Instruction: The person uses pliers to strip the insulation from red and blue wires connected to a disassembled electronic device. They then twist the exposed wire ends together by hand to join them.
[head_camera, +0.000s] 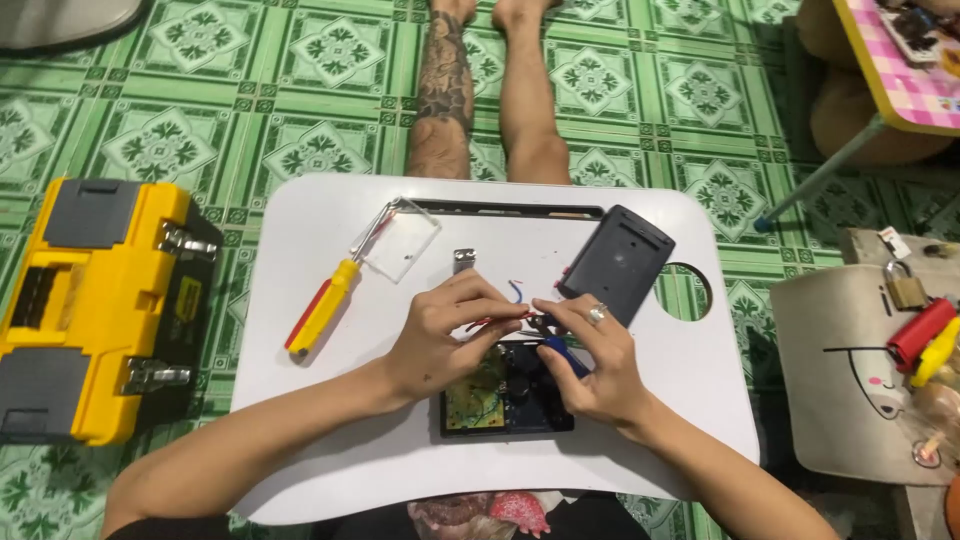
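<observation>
A: Where's the red wire (497, 320)?
B: Pinched between left hand (440, 335) and right hand (590, 360) fingers, running left-right above the open device (505, 395) (mid-counter (330, 420)).

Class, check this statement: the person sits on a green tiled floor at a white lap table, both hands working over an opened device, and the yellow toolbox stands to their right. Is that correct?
One detail is wrong. The head view shows the yellow toolbox on the person's left, not right. The rest holds: left hand and right hand work over the opened device on the white lap table.
</observation>
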